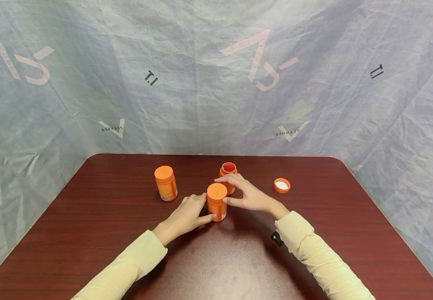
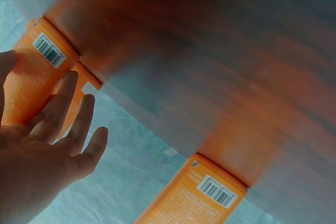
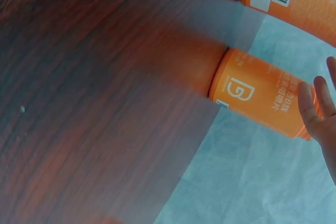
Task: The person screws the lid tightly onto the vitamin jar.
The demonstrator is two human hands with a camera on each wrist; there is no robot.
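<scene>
One capped jar (image 1: 217, 205) stands between a spread left hand (image 1: 185, 216) and a loosely spread right hand (image 1: 249, 196), in front of an uncapped jar (image 1: 232, 190). Apparent step: taking hold; next likely calls for steadying it and gripping its lid (image 1: 217, 191).

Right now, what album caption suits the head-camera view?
Left hand and right hand at a capped orange jar, open jar behind, another capped jar at left, loose lid at right.
</scene>
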